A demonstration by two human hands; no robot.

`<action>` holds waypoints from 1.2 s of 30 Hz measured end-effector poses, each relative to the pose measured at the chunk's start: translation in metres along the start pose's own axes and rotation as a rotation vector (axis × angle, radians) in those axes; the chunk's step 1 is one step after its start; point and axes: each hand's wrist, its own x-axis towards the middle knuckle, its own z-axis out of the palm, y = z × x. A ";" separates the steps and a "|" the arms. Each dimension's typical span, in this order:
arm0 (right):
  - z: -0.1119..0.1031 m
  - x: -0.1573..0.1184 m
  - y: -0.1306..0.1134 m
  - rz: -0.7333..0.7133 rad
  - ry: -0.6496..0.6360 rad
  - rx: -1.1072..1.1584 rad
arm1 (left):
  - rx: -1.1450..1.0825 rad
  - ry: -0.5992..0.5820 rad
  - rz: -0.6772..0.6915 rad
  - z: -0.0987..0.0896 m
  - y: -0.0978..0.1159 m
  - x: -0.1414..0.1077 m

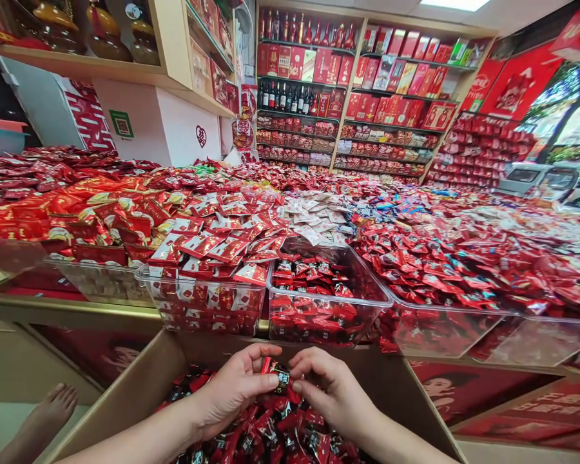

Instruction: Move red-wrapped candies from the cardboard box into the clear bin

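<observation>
Between my two hands is a small red and black wrapped packet (279,376), held up over an open cardboard box (140,396). The thumb and fingers of my left hand (244,386) pinch its left side. My right hand (326,390) has its fingertips closed on the right end of the same packet. Many similar red and black packets (290,428) lie loose in the box beneath my hands. Just beyond the box, a clear plastic bin (384,298) holds more of these packets, at a lower level than the heaps around it.
Left of that bin, a clear bin (200,283) is heaped with red and white packets. Red packets (430,258) pile up on the right. Shelves (360,71) of bottles and boxes stand behind. A bare foot (58,406) shows at lower left.
</observation>
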 end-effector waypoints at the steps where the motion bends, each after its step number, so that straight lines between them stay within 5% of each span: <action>1: 0.002 0.000 0.002 0.058 0.027 0.065 | 0.003 -0.005 0.010 -0.001 0.000 0.001; 6: 0.004 0.002 0.006 0.293 0.043 0.377 | -0.004 -0.020 0.029 -0.005 0.001 0.004; 13: 0.001 0.002 0.010 0.276 0.047 0.358 | -0.021 0.008 -0.028 -0.004 0.005 0.002; 19: -0.004 -0.004 -0.005 -0.097 -0.086 -0.176 | -0.003 0.019 -0.065 -0.003 0.002 0.002; 23: -0.004 -0.006 -0.011 -0.205 -0.143 -0.406 | -0.051 -0.062 -0.089 -0.003 0.001 0.001; 36: 0.011 -0.005 -0.006 -0.500 -0.058 -0.741 | -0.044 -0.178 -0.153 0.003 0.003 -0.008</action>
